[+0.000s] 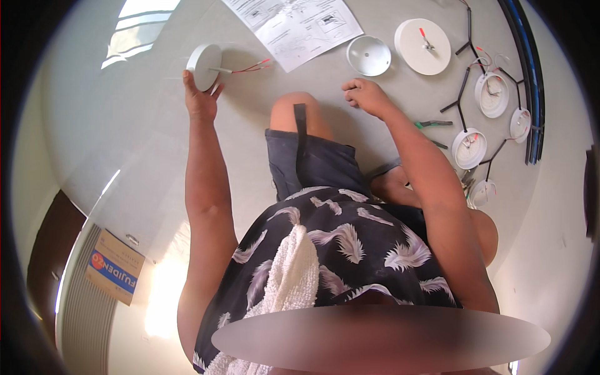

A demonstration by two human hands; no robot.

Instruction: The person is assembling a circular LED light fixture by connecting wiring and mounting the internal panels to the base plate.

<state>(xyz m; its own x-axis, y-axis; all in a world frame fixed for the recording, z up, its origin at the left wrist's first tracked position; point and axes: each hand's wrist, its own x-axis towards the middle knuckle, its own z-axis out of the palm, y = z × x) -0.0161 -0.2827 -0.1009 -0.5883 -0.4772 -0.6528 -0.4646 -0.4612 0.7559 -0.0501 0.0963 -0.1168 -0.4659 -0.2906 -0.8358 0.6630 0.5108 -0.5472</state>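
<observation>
My left hand (201, 100) grips the rim of a white round lamp base (205, 67), tilted on its edge, with its thumb and fingers on either side. A short stem and thin red-tipped wires (251, 66) stick out of the base to the right. My right hand (367, 97) is held over the floor beyond my knee, its fingers curled in toward the thumb. Whether anything small sits in those fingers is hidden. Just beyond it lies a white bowl-shaped cup (369, 56). A larger white disc (423, 47) with a red-tipped wire and metal fitting at its middle lies beside the cup.
A printed instruction sheet (297, 28) lies at the far side. To the right are black branching rods with several small white round lamp heads (491, 95), green-handled pliers (433, 124) and long dark tubes (531, 81). A cardboard box (115, 265) stands at the left.
</observation>
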